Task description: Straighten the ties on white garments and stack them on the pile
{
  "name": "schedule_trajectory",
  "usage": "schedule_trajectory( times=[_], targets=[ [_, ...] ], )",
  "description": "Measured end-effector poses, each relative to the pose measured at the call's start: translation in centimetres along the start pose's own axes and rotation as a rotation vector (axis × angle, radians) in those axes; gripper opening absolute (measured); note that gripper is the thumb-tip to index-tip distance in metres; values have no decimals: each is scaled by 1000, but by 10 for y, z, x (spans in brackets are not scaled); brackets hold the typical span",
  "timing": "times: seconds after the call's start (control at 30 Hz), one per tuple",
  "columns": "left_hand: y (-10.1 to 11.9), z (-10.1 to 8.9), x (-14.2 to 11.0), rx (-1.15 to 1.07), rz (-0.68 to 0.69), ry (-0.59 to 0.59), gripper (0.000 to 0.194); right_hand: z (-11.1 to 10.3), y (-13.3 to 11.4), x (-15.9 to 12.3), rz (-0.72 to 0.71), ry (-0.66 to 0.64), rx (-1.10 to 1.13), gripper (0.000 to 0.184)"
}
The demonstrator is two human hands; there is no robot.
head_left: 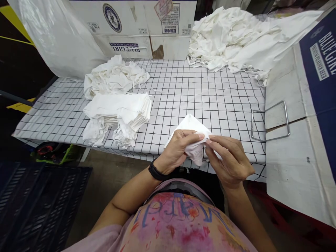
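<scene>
Close to the table's front edge I hold a white cloth piece between both hands. My left hand is closed on it, the thumb lying over the fabric. The fingertips of my right hand pinch the same cloth at its right side. One corner points away from me on the table, and a fold with faint print hangs below my fingers. To the left lies a neat stack of folded white cloth pieces, with gathered ends drooping at the front. Behind that stack is a loose white heap.
A large pile of white cloth lies at the back right. Cardboard stands along the back, and more cardboard with a metal wire frame borders the right. A plastic bag and dark crates are left.
</scene>
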State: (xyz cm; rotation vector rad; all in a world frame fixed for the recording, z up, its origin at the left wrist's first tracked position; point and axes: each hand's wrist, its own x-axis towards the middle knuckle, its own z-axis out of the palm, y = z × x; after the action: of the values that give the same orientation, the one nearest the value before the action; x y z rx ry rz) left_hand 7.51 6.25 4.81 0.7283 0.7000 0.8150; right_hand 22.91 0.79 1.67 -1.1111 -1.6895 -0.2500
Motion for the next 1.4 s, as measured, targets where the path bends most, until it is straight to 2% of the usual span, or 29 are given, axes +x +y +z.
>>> schedule_trajectory(
  times=[0.13,0.2,0.27,0.33,0.43,0.53,0.6,0.7,0.8,1.0,1.17,1.4],
  targets=[
    [0,0,1,-41,-14,-5,38,1,0,-2,-5,18,25,38],
    [-1,0,0,-43,-24,-12,39,1,1,-4,42,45,47,34],
    [-1,0,0,-27,-33,-17,39,1,1,-4,185,67,95,25],
    [0,1,-1,-3,-45,-23,38,-1,4,-3,396,41,176,25],
    [1,1,-1,15,-74,-66,38,-6,10,1,659,-137,379,39],
    [1,1,1,31,-93,-117,38,-14,16,3,809,-310,611,28],
    [2,1,2,58,-92,-141,40,-22,17,4,894,-331,713,30],
    [4,4,2,122,-117,-206,44,-38,12,7,995,-248,770,36],
    [7,10,3,202,-168,-289,46,-60,0,11,1084,-158,732,40],
    [8,32,4,305,-208,-497,49,-106,-30,7,1204,-17,664,44],
    [-1,58,-2,353,-286,-658,51,-137,-58,-8,1256,149,585,47],
    [-21,88,-13,327,-340,-814,51,-166,-85,-31,1289,355,552,48]
  ],
)
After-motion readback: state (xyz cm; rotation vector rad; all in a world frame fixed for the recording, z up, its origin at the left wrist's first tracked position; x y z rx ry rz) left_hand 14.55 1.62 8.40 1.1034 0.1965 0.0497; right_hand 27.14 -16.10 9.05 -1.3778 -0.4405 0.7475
